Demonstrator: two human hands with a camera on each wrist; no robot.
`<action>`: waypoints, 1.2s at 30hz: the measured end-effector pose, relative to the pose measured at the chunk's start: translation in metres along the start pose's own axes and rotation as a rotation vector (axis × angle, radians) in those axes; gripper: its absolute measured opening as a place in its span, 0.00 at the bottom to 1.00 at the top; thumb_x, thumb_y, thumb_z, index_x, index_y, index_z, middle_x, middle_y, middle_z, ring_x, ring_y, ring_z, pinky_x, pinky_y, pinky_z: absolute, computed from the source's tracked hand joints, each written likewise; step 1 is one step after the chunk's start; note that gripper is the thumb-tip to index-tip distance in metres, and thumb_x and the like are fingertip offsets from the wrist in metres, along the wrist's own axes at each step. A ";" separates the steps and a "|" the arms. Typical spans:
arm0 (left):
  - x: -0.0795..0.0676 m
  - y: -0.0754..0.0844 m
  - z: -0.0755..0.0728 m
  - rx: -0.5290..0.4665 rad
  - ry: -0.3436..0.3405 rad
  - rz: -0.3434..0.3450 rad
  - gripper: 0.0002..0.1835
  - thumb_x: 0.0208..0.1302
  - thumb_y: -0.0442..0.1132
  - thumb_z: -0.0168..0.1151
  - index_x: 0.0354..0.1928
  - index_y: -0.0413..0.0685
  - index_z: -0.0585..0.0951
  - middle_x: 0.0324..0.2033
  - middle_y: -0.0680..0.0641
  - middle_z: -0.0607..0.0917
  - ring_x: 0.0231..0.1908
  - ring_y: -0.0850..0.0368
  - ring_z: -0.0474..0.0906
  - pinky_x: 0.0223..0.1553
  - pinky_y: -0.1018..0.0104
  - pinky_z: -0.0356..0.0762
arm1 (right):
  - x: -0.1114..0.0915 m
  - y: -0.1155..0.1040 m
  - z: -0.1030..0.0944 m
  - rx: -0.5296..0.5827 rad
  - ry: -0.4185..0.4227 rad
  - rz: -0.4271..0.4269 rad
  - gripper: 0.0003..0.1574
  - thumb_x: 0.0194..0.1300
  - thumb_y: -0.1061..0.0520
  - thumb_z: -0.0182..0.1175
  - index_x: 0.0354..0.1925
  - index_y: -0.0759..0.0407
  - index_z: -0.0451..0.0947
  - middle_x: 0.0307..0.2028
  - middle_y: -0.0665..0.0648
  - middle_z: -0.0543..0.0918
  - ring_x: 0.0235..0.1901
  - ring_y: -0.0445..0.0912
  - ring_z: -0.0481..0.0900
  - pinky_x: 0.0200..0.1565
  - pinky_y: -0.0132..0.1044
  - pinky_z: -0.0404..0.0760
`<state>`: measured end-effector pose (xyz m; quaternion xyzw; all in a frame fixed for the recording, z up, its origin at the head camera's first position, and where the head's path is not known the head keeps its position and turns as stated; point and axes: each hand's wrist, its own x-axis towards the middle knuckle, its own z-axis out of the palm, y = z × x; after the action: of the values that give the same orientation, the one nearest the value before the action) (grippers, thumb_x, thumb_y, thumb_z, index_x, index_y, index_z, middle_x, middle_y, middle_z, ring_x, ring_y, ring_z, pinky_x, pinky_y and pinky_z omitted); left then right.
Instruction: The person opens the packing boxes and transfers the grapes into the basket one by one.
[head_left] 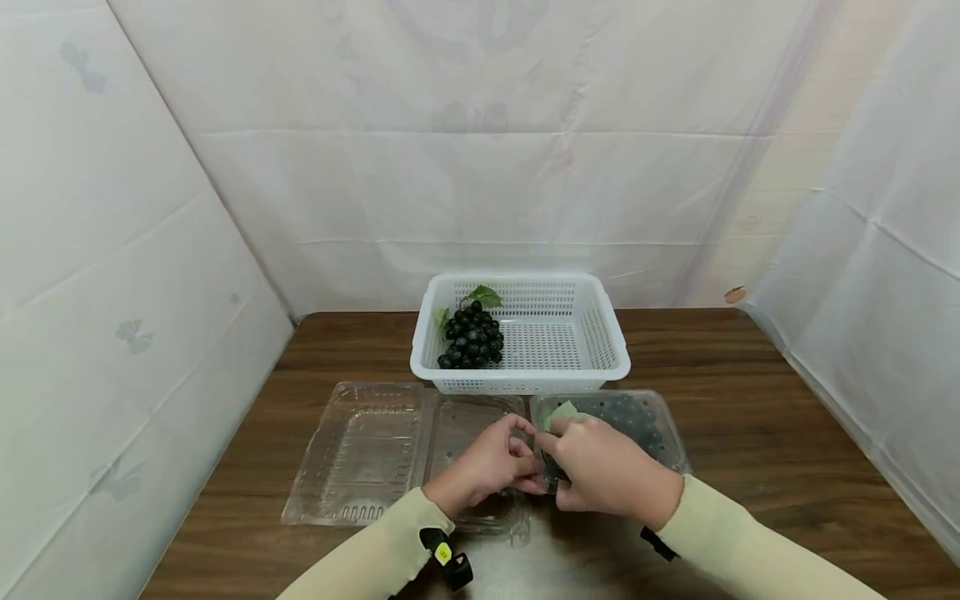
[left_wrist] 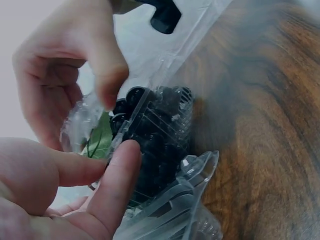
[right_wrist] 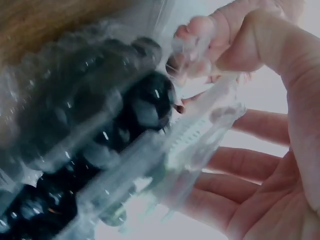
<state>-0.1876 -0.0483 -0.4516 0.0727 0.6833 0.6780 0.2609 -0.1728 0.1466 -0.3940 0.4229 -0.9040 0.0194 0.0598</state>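
A clear plastic clamshell box (head_left: 662,407), its lid over dark grapes (head_left: 626,414) and a green leaf (head_left: 564,411), lies at the right in the head view. At its near left corner, my left hand (head_left: 498,461) pinches the plastic edge between thumb and finger. My right hand (head_left: 611,467) reaches over the same box from the right. Seen from the right wrist, its fingers (right_wrist: 245,165) lie behind the clear lid edge (right_wrist: 200,125), with the thumb on the near side. Both hands meet at that corner, which they partly hide in the head view.
A second clear clamshell (head_left: 375,454) lies opened flat on the left, partly under my left forearm. Behind both boxes stands a white basket (head_left: 611,333) with a bunch of dark grapes (head_left: 472,337) in its left half. White sheets (head_left: 487,192) surround the wooden table (head_left: 757,417).
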 end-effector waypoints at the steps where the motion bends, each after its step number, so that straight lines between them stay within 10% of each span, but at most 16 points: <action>1: 0.000 0.000 -0.001 0.003 0.000 -0.004 0.20 0.68 0.20 0.57 0.58 0.39 0.67 0.31 0.42 0.84 0.28 0.51 0.86 0.39 0.49 0.90 | -0.001 -0.001 0.002 -0.023 0.004 -0.004 0.36 0.44 0.54 0.67 0.56 0.56 0.84 0.28 0.47 0.71 0.22 0.37 0.59 0.25 0.29 0.62; 9: 0.000 -0.002 -0.004 -0.002 -0.007 -0.024 0.19 0.70 0.24 0.59 0.59 0.39 0.67 0.31 0.42 0.85 0.27 0.52 0.86 0.38 0.51 0.90 | -0.014 -0.001 0.013 -0.003 0.101 0.043 0.39 0.51 0.51 0.73 0.63 0.55 0.80 0.51 0.57 0.83 0.46 0.50 0.85 0.32 0.39 0.85; 14: 0.000 -0.003 -0.004 -0.022 -0.010 -0.023 0.20 0.70 0.25 0.60 0.60 0.38 0.68 0.31 0.42 0.85 0.27 0.52 0.87 0.38 0.52 0.91 | -0.029 0.005 0.020 0.038 0.172 0.078 0.41 0.55 0.49 0.75 0.66 0.57 0.77 0.66 0.62 0.79 0.65 0.57 0.79 0.54 0.50 0.87; 36: 0.001 -0.001 -0.001 -0.038 0.009 -0.023 0.21 0.68 0.21 0.59 0.59 0.37 0.67 0.29 0.42 0.82 0.23 0.52 0.84 0.37 0.49 0.90 | -0.088 0.043 0.022 -0.013 0.228 0.180 0.40 0.50 0.49 0.75 0.63 0.50 0.81 0.66 0.60 0.79 0.64 0.60 0.79 0.55 0.55 0.85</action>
<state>-0.1881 -0.0489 -0.4532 0.0565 0.6721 0.6883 0.2670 -0.1515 0.2396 -0.4262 0.3346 -0.9258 0.0667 0.1628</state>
